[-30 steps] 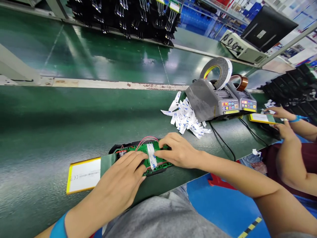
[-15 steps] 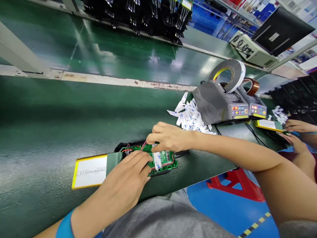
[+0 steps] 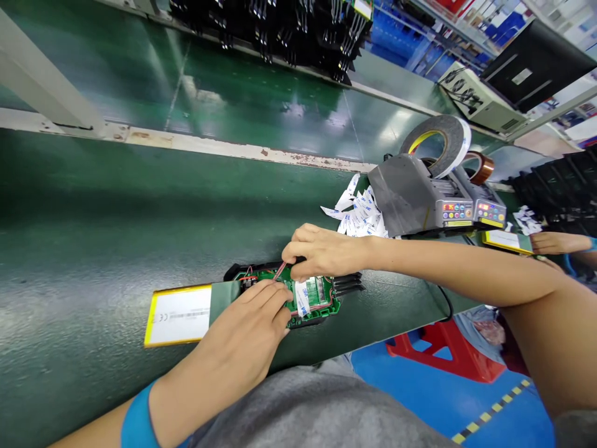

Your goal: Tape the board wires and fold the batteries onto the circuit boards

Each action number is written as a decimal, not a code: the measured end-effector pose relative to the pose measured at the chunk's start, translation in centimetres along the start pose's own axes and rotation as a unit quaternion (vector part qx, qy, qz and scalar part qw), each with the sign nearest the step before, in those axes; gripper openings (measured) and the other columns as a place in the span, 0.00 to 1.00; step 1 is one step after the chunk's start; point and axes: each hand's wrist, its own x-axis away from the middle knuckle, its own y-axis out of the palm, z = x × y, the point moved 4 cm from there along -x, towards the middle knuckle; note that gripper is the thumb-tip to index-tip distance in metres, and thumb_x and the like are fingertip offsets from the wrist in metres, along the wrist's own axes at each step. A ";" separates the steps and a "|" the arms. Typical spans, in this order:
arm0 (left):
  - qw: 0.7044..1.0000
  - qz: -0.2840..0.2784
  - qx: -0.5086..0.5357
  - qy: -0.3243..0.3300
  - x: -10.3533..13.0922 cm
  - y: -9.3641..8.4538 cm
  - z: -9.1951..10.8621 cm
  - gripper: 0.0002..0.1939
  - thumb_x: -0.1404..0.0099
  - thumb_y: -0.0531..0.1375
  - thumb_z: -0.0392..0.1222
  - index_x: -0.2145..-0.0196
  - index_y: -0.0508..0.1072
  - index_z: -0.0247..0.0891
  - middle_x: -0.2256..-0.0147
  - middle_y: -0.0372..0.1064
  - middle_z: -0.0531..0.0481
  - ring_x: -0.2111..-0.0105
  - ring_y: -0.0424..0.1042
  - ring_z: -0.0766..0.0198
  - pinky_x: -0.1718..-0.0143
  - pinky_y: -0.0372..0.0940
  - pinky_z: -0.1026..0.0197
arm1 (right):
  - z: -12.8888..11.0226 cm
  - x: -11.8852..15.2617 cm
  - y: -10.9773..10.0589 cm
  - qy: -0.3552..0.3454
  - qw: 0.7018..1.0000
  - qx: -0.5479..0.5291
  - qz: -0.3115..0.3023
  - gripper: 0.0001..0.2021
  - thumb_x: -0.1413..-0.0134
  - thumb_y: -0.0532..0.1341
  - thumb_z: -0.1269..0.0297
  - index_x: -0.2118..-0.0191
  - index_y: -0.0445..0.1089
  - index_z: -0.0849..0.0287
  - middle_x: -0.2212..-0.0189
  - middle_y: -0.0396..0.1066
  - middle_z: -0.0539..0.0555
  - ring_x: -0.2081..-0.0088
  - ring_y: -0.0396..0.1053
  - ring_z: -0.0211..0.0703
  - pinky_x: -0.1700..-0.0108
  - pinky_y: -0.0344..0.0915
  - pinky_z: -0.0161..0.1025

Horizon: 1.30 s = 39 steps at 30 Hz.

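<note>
A black-cased device with a green circuit board [image 3: 333, 306] lies on the green bench, a white tape strip [image 3: 302, 298] across its board. My right hand [image 3: 317, 252] is above the board, thumb and fingertips pinched on thin red wires [image 3: 280, 270]. My left hand [image 3: 256, 317] rests over the device's left part, fingers together; what its fingertips hold, if anything, is hidden. A flat battery pack [image 3: 181, 314] with yellow edges and a white label lies left of the device, its green end beside my left hand.
Beyond my right arm are a pile of white tape liners [image 3: 361, 214] and a grey tape dispenser [image 3: 410, 193] with tape rolls on top. Another person's hand [image 3: 559, 242] is at the far right by a second battery pack [image 3: 506, 240]. A red stool [image 3: 448, 351] stands below the bench edge.
The view has shifted slightly, so the bench items appear a little further right. My right hand's pinch is slightly higher over the board, with the wires showing more clearly.
</note>
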 end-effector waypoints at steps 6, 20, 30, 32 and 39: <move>1.000 0.002 0.021 0.002 -0.2 -0.4 0.0 0.13 0.31 0.52 0.33 0.62 0.78 0.33 0.58 0.73 0.41 0.53 0.71 0.50 0.46 0.68 0.44 | 0.1 0.6 1.3 0.043 0.997 -0.056 0.037 0.17 0.28 0.53 0.60 0.64 0.77 0.52 0.53 0.61 0.54 0.56 0.54 0.46 0.55 0.51 0.43; 1.000 0.002 0.016 -0.006 -0.3 -0.5 0.0 0.13 0.31 0.52 0.35 0.63 0.78 0.35 0.59 0.74 0.41 0.53 0.72 0.48 0.46 0.67 0.43 | 0.0 -0.4 0.8 0.012 0.998 -0.067 -0.004 0.16 0.28 0.52 0.66 0.65 0.76 0.54 0.52 0.63 0.55 0.57 0.54 0.46 0.55 0.53 0.43; 1.000 -0.003 0.011 -0.006 -0.4 -0.4 0.0 0.13 0.31 0.53 0.34 0.63 0.78 0.33 0.60 0.74 0.41 0.54 0.72 0.50 0.47 0.70 0.44 | -0.6 0.6 1.9 0.040 0.997 -0.050 0.033 0.14 0.29 0.51 0.70 0.62 0.74 0.57 0.56 0.63 0.55 0.57 0.54 0.45 0.53 0.54 0.43; 1.000 -0.008 0.016 -0.007 -0.4 -0.4 0.0 0.13 0.31 0.52 0.34 0.62 0.78 0.33 0.60 0.73 0.41 0.54 0.72 0.50 0.47 0.70 0.44 | -0.8 0.9 1.8 0.043 0.997 -0.048 0.037 0.15 0.29 0.51 0.70 0.62 0.74 0.57 0.56 0.63 0.55 0.57 0.54 0.45 0.53 0.54 0.42; 1.000 0.001 0.028 -0.006 -0.3 -0.5 0.0 0.13 0.32 0.53 0.33 0.61 0.78 0.32 0.59 0.73 0.41 0.53 0.72 0.49 0.46 0.70 0.42 | -1.2 1.4 1.7 0.055 0.992 -0.098 0.056 0.12 0.28 0.53 0.61 0.56 0.75 0.53 0.52 0.60 0.56 0.55 0.55 0.46 0.51 0.53 0.44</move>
